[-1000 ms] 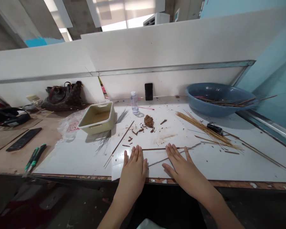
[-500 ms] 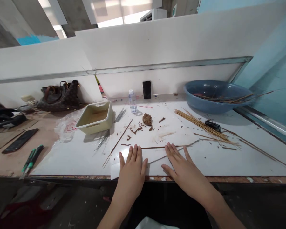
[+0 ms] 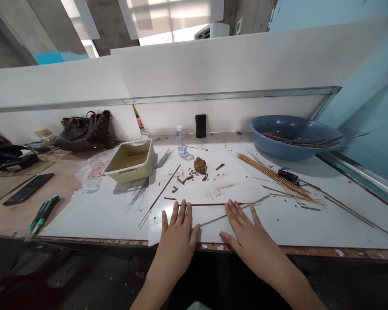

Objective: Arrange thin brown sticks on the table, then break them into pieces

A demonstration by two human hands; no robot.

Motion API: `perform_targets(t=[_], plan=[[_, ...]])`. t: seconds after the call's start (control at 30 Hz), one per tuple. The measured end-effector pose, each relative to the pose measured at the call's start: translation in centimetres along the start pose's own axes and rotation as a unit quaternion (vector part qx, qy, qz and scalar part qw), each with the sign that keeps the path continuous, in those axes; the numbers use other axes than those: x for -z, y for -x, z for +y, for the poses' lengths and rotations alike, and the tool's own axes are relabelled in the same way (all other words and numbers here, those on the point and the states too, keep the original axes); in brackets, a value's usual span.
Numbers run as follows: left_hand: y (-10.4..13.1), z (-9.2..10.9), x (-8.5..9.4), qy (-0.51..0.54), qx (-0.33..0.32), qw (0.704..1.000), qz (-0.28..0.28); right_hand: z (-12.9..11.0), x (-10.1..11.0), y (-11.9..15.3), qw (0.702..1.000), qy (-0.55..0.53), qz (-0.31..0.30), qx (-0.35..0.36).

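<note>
My left hand (image 3: 177,232) lies flat with fingers spread, its fingertips on the left part of a thin brown-coated stick (image 3: 208,204) on the white board. Under the fingertips of my right hand (image 3: 247,232), also flat and open, is the right part of that stick; its bare pale end shows beyond. A thin grey rod (image 3: 213,221) lies slantwise nearer to me, passing under the right fingers. Beyond the hands sits a brown clay-like lump (image 3: 199,165) with crumbs around it. Another brown-coated stick (image 3: 163,189) lies to the left.
Right of centre lie a bundle of thin sticks (image 3: 271,172), a black object (image 3: 288,176) and a blue basin (image 3: 297,150). A water bottle (image 3: 181,142) and a phone (image 3: 201,126) stand behind. Leftward are a cream tub (image 3: 129,172), thin wires (image 3: 139,191) and green-black cutters (image 3: 43,213).
The view has tilted up slightly, so everything sits a little lower. Both hands stay flat on the stick in nearly the same place.
</note>
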State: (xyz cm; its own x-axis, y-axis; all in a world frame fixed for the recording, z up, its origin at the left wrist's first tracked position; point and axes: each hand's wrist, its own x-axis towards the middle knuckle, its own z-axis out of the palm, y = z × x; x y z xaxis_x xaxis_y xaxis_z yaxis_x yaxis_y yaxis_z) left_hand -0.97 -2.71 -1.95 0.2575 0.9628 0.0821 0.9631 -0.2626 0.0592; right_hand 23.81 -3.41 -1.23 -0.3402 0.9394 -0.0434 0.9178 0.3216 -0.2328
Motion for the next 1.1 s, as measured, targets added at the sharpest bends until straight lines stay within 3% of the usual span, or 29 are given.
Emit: perform_targets(t=[0.23, 0.3, 0.5, 0.57, 0.77, 0.83, 1.0, 1.1], plan=[[-4.6, 0.5, 1.7, 0.010, 0.039, 0.999, -0.024, 0.3, 2.3, -4.7, 0.999, 0.024, -0.022, -0.026], [-4.2, 0.5, 1.8, 0.014, 0.032, 0.999, -0.023, 0.5, 2.1, -4.1, 0.999, 0.021, -0.017, -0.022], [0.3, -0.9, 0.6, 0.019, -0.013, 1.000, -0.013, 1.3, 0.4, 0.8, 0.999, -0.010, 0.021, 0.041], [-0.1, -1.0, 0.5, 0.014, -0.013, 1.000, -0.008, 1.5, 0.5, 0.4, 0.999, -0.007, 0.023, 0.045], [-4.4, 0.4, 1.7, 0.006, 0.052, 0.998, -0.019, 1.7, 1.7, -3.9, 1.000, 0.008, 0.016, 0.013], [-3.8, 0.5, 1.6, 0.005, 0.053, 0.999, -0.009, 1.7, 1.4, -3.4, 1.000, 0.008, 0.013, 0.014], [0.3, 0.2, 0.8, 0.007, 0.033, 0.999, 0.003, 1.6, -0.1, 0.6, 0.999, -0.005, 0.028, 0.032], [-0.3, 0.2, 1.1, 0.007, 0.044, 0.999, -0.005, 1.6, 0.0, 0.6, 0.999, -0.011, 0.029, 0.028]])
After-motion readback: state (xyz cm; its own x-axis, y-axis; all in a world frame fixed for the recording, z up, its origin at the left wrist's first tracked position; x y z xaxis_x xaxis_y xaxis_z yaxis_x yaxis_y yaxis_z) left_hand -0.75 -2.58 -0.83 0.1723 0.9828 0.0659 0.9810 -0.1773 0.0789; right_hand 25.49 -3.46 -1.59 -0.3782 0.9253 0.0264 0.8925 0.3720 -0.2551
